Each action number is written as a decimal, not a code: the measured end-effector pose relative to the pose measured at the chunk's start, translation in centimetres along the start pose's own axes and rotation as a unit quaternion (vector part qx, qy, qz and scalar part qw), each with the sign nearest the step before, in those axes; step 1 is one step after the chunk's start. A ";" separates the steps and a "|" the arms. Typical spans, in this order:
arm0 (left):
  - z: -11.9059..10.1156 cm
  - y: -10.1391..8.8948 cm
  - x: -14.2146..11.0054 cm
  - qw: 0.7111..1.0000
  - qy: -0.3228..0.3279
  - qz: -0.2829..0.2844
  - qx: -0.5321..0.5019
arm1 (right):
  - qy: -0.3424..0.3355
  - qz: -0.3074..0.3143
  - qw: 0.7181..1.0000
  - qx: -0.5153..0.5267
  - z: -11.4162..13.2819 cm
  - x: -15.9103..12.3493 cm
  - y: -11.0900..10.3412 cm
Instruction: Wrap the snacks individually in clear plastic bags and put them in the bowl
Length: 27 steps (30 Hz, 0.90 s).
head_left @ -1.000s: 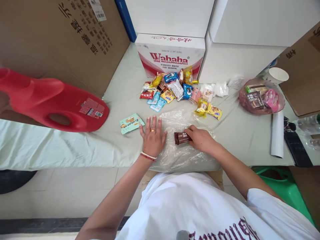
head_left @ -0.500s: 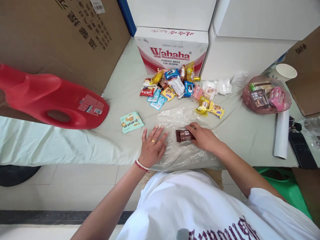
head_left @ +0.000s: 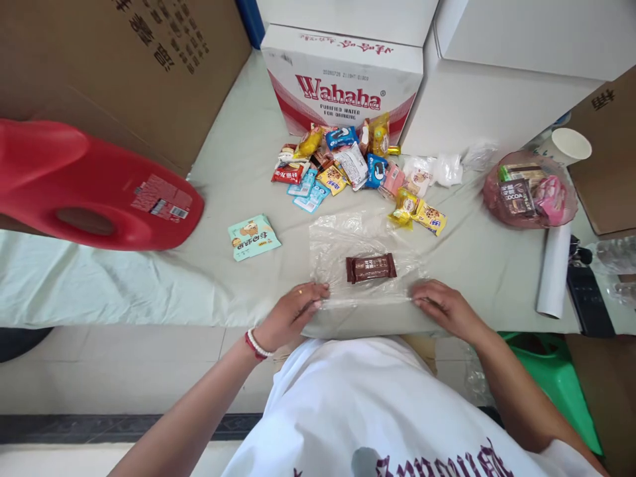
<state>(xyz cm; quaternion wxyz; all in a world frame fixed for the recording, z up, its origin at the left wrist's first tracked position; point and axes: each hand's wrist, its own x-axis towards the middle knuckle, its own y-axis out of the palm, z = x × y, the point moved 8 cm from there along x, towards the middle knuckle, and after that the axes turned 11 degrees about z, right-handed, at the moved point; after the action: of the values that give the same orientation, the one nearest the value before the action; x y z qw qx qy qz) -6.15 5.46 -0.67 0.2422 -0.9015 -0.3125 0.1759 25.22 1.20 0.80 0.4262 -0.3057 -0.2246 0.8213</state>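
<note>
A clear plastic bag lies flat on the pale green cloth in front of me. A brown chocolate bar rests in the middle of it. My left hand pinches the bag's near left corner. My right hand pinches the near right corner, and the bag's near edge is pulled taut between them. Neither hand touches the chocolate bar.
A heap of several small snack packets lies beyond the bag, before a Wahaha carton. A mint green packet lies to the left, near a red jug. On the right are a pink bag of snacks, a white roll and a paper cup.
My right hand let go of the chocolate bar, which now lies on the bag. Both hands drew back to the bag's near edge and closed on its corners.
</note>
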 end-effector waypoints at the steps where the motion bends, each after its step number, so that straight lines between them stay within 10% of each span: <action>1: 0.3 -0.7 0.3 0.999 -0.028 -0.014 -0.012 | 0.003 0.008 1.000 0.009 0.3 0.7 -0.8; 10: 3.7 -9.0 2.4 0.925 -0.236 -0.293 0.060 | 0.051 -0.029 0.993 -0.105 0.0 10.0 -6.0; 16: -4.4 -9.6 -3.6 0.811 -0.152 -0.535 0.180 | 0.142 0.001 0.974 -0.179 -0.7 10.9 -5.6; 22: -9.4 0.2 4.4 0.949 0.012 -0.146 0.279 | 0.043 -0.121 0.955 -0.267 5.5 14.1 -10.2; 27: -6.3 1.3 7.8 0.949 -0.062 -0.083 0.298 | 0.056 0.034 0.957 -0.283 6.5 21.3 -7.2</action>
<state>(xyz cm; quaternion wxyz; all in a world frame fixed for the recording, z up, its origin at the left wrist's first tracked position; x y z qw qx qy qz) 3.23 7.57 2.46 0.4939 -0.7464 -0.3336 0.2961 15.18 22.22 3.34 0.3061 -0.4667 -0.4127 0.7198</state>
